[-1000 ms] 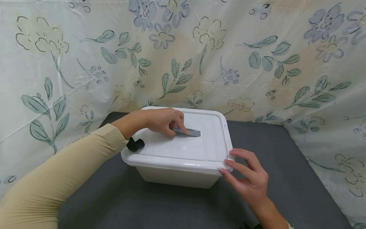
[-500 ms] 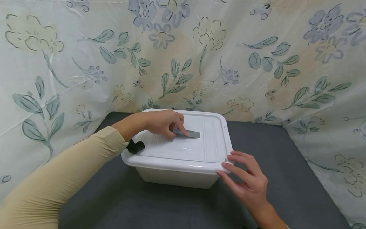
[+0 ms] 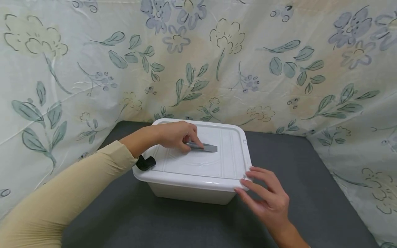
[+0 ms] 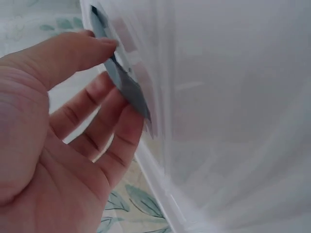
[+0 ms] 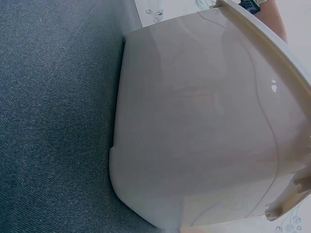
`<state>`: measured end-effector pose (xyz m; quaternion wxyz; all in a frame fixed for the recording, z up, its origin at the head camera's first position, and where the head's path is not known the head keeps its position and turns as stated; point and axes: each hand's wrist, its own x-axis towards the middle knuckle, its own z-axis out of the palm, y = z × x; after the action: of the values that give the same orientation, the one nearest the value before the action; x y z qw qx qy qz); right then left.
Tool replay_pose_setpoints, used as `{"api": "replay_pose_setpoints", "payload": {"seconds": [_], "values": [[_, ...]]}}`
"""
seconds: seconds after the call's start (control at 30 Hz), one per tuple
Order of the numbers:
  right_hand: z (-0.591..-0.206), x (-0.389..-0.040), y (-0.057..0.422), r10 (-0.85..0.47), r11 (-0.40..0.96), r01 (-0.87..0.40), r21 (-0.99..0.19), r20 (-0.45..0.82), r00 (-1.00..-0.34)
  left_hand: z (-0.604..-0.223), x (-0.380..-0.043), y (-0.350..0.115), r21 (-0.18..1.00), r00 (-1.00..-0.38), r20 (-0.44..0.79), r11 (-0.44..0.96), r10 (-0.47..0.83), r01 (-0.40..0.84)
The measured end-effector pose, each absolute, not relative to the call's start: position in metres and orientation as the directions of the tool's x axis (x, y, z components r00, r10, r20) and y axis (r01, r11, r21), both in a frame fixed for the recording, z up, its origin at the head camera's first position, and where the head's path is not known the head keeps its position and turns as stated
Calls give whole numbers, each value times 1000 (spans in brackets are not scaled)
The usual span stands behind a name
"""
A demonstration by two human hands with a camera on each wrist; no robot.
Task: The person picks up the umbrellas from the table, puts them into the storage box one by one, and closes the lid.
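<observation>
A white lid covers the white plastic storage box on the dark grey surface. My left hand grips the flat grey handle at the middle of the lid. In the left wrist view the thumb and fingertips lie on opposite sides of that handle. My right hand holds the lid's near right corner, its fingertips on the rim and the thumb at the front edge. The right wrist view shows the box's side wall; the right hand is out of that view.
The dark grey surface extends around the box. A floral cloth hangs behind it and along both sides. A small black device is worn on the left wrist, over the lid's left edge.
The lid has sunk slightly towards the box, both hands going down with it. My right hand's fingertips have also shifted a little left along the corner. The left hand keeps its grip.
</observation>
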<state>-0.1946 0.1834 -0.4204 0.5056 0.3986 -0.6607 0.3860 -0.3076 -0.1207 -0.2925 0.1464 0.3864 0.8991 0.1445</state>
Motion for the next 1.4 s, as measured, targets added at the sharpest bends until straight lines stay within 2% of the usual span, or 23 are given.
{"api": "replay_pose_setpoints", "payload": {"seconds": [0.33,0.6,0.77,0.9,1.13,1.4], "values": [[-420,-195,182,-121,396,-913,-101,979,-161,-286,-293,-148,368,-755,-67,720,652,589],[-418,-195,182,-120,362,-924,-125,976,-180,-285,-284,-189,164,-846,-10,836,533,524],[-416,-195,182,-118,355,-925,-133,976,-186,-299,-279,-205,73,-887,73,885,456,460],[-416,-195,183,-118,359,-923,-142,973,-196,-316,-279,-210,13,-915,71,917,398,399],[-414,-197,181,-118,337,-932,-134,976,-183,-335,-283,-210,57,-935,56,934,349,352],[-414,-195,182,-102,341,-925,-167,972,-212,-337,-285,-205,96,-954,24,950,297,298]]}}
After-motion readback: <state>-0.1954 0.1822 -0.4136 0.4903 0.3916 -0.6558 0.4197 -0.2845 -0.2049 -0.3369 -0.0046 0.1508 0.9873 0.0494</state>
